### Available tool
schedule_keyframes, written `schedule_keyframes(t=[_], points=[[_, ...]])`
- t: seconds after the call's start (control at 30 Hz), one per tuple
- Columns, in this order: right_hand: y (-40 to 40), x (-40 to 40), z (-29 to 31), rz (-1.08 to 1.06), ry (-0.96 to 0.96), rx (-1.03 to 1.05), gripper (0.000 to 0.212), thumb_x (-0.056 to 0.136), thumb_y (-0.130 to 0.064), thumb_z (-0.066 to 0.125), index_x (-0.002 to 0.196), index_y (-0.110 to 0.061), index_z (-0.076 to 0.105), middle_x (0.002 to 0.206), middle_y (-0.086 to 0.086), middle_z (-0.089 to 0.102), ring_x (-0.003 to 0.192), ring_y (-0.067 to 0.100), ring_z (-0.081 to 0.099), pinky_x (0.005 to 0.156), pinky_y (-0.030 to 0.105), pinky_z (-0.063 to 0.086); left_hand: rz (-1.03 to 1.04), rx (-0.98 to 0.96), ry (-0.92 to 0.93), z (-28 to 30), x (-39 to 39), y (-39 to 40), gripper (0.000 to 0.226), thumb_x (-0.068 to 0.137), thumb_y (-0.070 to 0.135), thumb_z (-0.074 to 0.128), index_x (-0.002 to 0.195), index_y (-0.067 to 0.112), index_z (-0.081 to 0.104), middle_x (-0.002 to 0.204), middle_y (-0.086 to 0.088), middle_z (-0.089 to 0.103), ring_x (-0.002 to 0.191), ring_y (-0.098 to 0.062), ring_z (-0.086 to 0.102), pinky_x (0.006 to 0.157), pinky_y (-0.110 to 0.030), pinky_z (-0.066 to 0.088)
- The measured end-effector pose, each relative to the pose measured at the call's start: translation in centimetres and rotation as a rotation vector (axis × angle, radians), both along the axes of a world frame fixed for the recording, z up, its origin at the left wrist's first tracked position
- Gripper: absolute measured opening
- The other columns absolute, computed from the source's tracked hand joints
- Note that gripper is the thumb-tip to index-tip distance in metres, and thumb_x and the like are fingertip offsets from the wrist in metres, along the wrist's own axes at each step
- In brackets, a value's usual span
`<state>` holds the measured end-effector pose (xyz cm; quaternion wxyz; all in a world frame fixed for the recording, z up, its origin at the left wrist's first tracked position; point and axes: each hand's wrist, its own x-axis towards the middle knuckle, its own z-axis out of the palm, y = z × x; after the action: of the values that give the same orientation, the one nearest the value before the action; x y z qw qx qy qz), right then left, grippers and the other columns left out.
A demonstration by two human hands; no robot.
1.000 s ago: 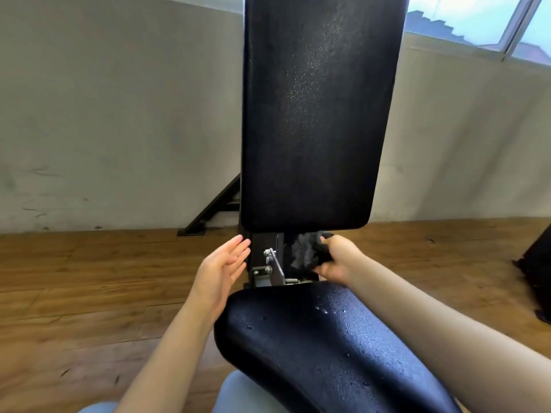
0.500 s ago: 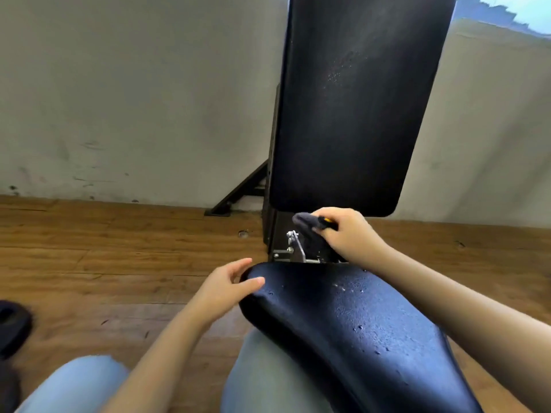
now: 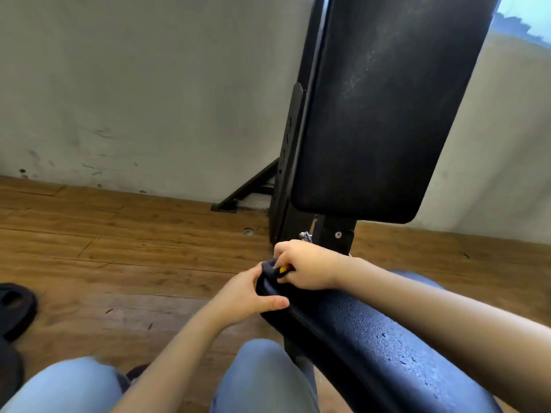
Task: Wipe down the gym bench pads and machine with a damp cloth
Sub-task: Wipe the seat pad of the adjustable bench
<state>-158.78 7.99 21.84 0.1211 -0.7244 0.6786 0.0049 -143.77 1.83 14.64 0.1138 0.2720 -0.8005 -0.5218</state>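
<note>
The black seat pad [image 3: 366, 347] runs from the middle toward the lower right, beaded with water drops. The upright black back pad [image 3: 384, 114] stands behind it on a black metal frame [image 3: 286, 174]. My right hand [image 3: 307, 268] is closed on a dark cloth [image 3: 269, 268] with a bit of yellow showing, pressed on the seat pad's far left tip. My left hand [image 3: 247, 296] grips the same end of the seat pad from the left, thumb on top. Most of the cloth is hidden under my fingers.
A wooden plank floor [image 3: 119, 257] meets a stained grey wall [image 3: 134, 84]. A black frame leg [image 3: 247, 189] angles down to the floor by the wall. A dark object [image 3: 15, 308] lies at the left edge. My knees in blue jeans [image 3: 262, 380] sit low in the view.
My right hand brought the cloth down from the hinge bracket onto the seat pad's front tip. My left hand closed onto that same tip. The view swung left and down.
</note>
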Motion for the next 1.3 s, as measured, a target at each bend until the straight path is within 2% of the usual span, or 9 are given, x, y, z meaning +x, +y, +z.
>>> schedule_keyframes(t=[0.1,0.27,0.37,0.53,0.7,0.87,0.97,1.17,1.3], points=[[0.4,-0.3,1.5,0.090,0.021,0.050,0.019,0.084,-0.010,0.062,0.100,-0.003,0.070,0.108,0.008,0.060,0.101,0.022,0.055,0.090,0.028,0.040,-0.002,-0.059,-0.010,0.0,0.1,-0.1,0.101,0.073,0.041,0.077,0.151,0.015,0.020,0.152,0.002,0.031,0.140,-0.014,0.029,0.113,-0.030,0.028],[-2.9,-1.8,1.1,-0.101,0.013,-0.062,0.020,0.084,-0.010,0.062,0.102,-0.006,0.070,0.109,0.008,0.065,0.103,0.025,0.059,0.094,0.035,0.044,-0.011,-0.069,0.018,0.6,0.1,0.1,0.095,0.076,0.033,0.076,0.150,0.017,0.020,0.141,0.012,0.034,0.139,-0.012,0.030,0.104,-0.020,0.030],[-2.0,0.1,-1.0,-0.052,0.029,-0.041,0.025,0.084,-0.002,0.052,0.102,-0.005,0.068,0.114,0.008,0.061,0.105,0.026,0.055,0.096,0.038,0.042,-0.005,-0.079,0.006,0.7,0.1,-0.1,0.090,0.076,0.034,0.076,0.148,0.022,0.025,0.140,0.013,0.039,0.136,-0.010,0.034,0.102,-0.020,0.033],[3.1,0.6,-0.4,0.114,0.028,-0.097,0.043,0.080,0.003,0.045,0.115,-0.009,0.064,0.124,0.005,0.054,0.113,0.022,0.043,0.101,0.028,0.033,0.007,-0.107,-0.064,0.3,0.4,-0.1,0.105,0.072,0.037,0.078,0.152,0.019,0.012,0.156,0.004,0.021,0.142,-0.013,0.023,0.110,-0.026,0.025],[3.4,-1.3,1.6,0.052,-0.140,-0.028,0.043,0.072,0.010,0.050,0.107,-0.006,0.070,0.117,0.008,0.063,0.111,0.021,0.055,0.102,0.025,0.037,-0.028,-0.099,-0.089,0.5,0.5,-0.3,0.108,0.072,0.034,0.080,0.153,0.018,0.011,0.157,0.003,0.020,0.142,-0.011,0.023,0.111,-0.024,0.024],[-1.2,-0.4,0.9,-0.037,-0.128,-0.031,0.029,0.087,-0.027,0.063,0.113,-0.014,0.067,0.117,0.004,0.060,0.110,0.018,0.054,0.100,0.032,0.039,-0.032,-0.043,-0.123,0.9,1.2,-1.4,0.102,0.068,0.037,0.081,0.150,0.019,0.023,0.153,0.002,0.030,0.140,-0.014,0.029,0.114,-0.035,0.028],[-0.4,1.7,-0.9,0.035,-0.045,-0.064,0.022,0.090,-0.019,0.055,0.104,-0.008,0.068,0.119,0.003,0.055,0.106,0.022,0.045,0.098,0.036,0.037,-0.078,-0.059,-0.170,0.9,1.5,-1.1,0.093,0.070,0.040,0.080,0.147,0.024,0.031,0.148,0.007,0.039,0.136,-0.013,0.035,0.112,-0.033,0.031],[4.1,1.3,-0.4,0.186,-0.125,-0.020,0.032,0.086,-0.006,0.054,0.113,-0.017,0.067,0.123,-0.006,0.050,0.104,0.015,0.040,0.097,0.031,0.038,-0.071,-0.102,-0.161,1.1,1.5,-0.3,0.107,0.072,0.033,0.079,0.153,0.018,0.010,0.156,0.002,0.021,0.142,-0.014,0.022,0.113,-0.029,0.022],[1.7,-0.4,1.4,-0.011,-0.328,-0.014,0.028,0.082,-0.003,0.066,0.108,-0.012,0.066,0.105,-0.002,0.061,0.095,0.006,0.053,0.088,0.014,0.040,-0.083,-0.021,-0.104,1.3,1.4,-0.2,0.111,0.065,0.043,0.081,0.152,0.019,0.017,0.155,0.004,0.026,0.141,-0.012,0.025,0.116,-0.035,0.026]])
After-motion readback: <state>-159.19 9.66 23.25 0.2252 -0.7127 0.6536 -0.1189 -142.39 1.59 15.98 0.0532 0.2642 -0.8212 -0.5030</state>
